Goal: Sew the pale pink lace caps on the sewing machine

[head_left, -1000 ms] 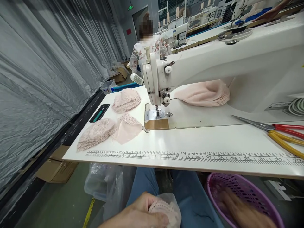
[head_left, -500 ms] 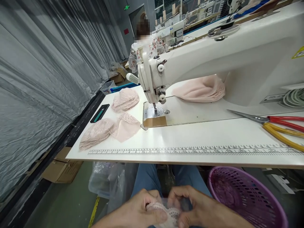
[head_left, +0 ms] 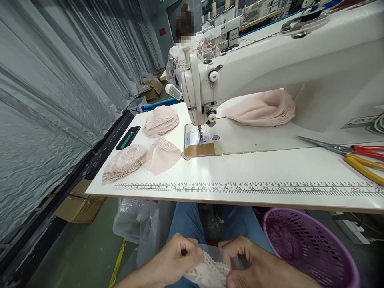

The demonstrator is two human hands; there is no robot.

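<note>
Low over my lap, my left hand (head_left: pixel 180 256) and my right hand (head_left: pixel 247 260) both pinch a piece of pale lace fabric (head_left: pixel 210 272) with a scalloped, holed edge. A sheer strip shows between the fingers along its upper side. The lower part of the piece runs out of view. Past the table edge, a sewing machine (head_left: pixel 207 96) stands with its needle over the metal plate. Left of it lie a lace-edged pink piece (head_left: pixel 163 156) and two stacks of pink lace pieces, one near (head_left: pixel 124 162) and one farther back (head_left: pixel 161 120).
Scissors with red and yellow handles (head_left: pixel 351 150) lie at the table's right. A pink fabric stack (head_left: pixel 264 108) rests under the machine arm. A black phone-like object (head_left: pixel 128 138) lies at left. A purple basket (head_left: pixel 312 244) stands beside my right leg. Another person (head_left: pixel 177 56) sits beyond.
My hands have shifted the lace a little, and more of its holed edge shows between them. My left thumb now lies higher on the piece. The camera view has moved slightly.
</note>
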